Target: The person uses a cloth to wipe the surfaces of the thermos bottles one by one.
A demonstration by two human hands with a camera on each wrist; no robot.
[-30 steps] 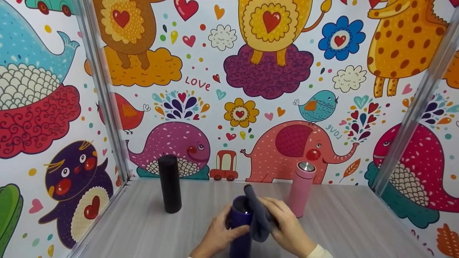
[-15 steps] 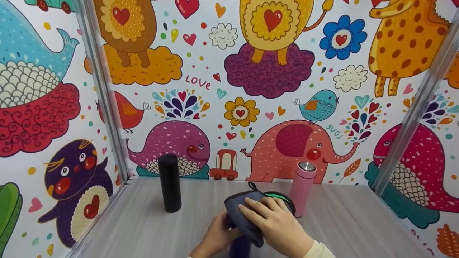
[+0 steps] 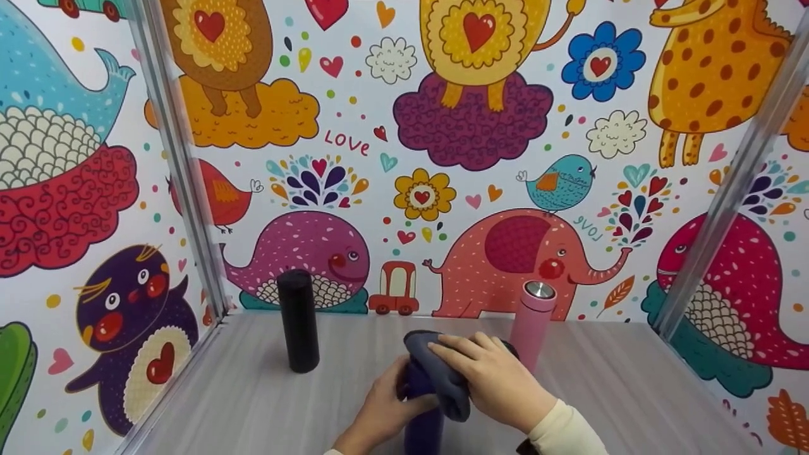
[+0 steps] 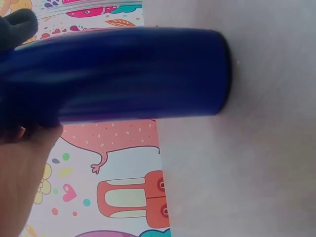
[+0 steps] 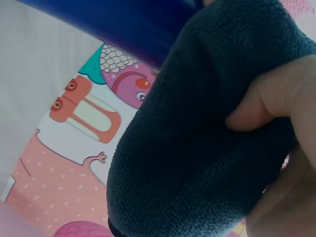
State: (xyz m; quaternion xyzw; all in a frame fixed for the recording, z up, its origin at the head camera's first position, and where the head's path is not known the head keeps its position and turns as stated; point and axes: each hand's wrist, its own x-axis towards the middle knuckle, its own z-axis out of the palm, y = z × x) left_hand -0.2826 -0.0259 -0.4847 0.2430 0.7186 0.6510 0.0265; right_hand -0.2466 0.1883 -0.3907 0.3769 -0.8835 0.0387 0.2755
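Observation:
A dark blue thermos bottle (image 3: 422, 433) stands near the front of the table. My left hand (image 3: 383, 404) grips its upper part from the left. In the left wrist view the blue bottle (image 4: 143, 74) shows its smooth side and base. A grey cleaning cloth (image 3: 425, 357) lies folded over the bottle's top, which it hides. My right hand (image 3: 505, 382) holds this cloth from above and the right. From the right wrist, the fuzzy cloth (image 5: 197, 138) is seen with the right thumb pressing into it, beside the blue bottle (image 5: 133, 24).
On the left a black bottle (image 3: 298, 322) stands upright. A pink thermos (image 3: 532, 325) with a silver-topped lid stands behind my right hand. The grey wood-grain table (image 3: 253, 404) ends at walls printed with cartoon animals, joined by metal corner posts (image 3: 183, 158).
My right hand has brought the cloth from the bottle's right side up over its top, covering the lid. The cloth's loop and green edge are now out of sight. My left hand keeps its grip.

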